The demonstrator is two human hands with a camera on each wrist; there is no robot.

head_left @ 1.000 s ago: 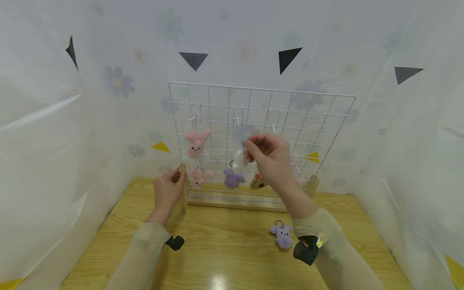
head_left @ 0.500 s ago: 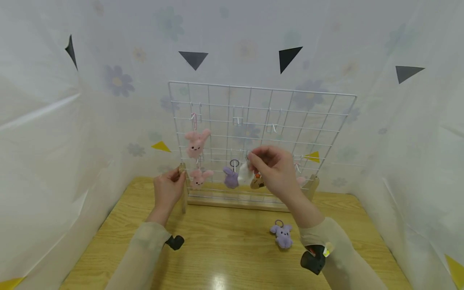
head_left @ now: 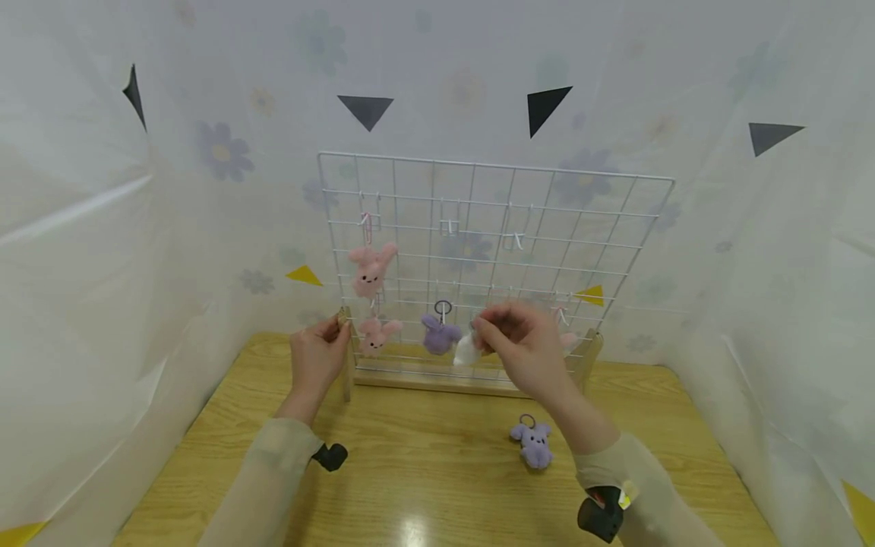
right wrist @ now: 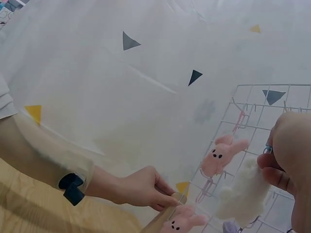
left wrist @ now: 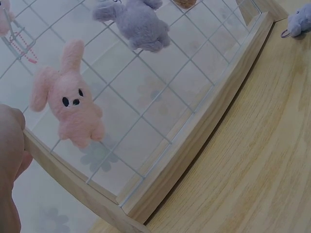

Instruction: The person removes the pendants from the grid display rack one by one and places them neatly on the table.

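Note:
My right hand [head_left: 526,353] pinches a white plush keychain [head_left: 467,350] near its top, in front of the white wire grid rack [head_left: 547,207]. In the right wrist view the fluffy plush [right wrist: 245,194] hangs below the fingertips, with a bit of its metal clasp showing. My left hand [head_left: 318,355] grips the top of the rack's left wooden post [head_left: 348,376]. Just right of that hand hang two pink bunny plush keychains, an upper one [head_left: 371,272] and a lower one [head_left: 376,336]. A purple bunny plush keychain [head_left: 439,336] hangs beside the white one.
Bare hooks, one in the middle [head_left: 449,227] and one farther right [head_left: 517,241], sit on the upper grid. Another purple plush keychain [head_left: 535,446] lies on the wooden table [head_left: 424,471]. A pink plush [head_left: 569,342] shows partly behind my right wrist. A brown plush [left wrist: 185,3] peeks in the left wrist view.
My right hand has moved down and slightly right with the white plush keychain, and now covers the brown plush in the head view. The purple hanging one swung a little. My left hand stays put.

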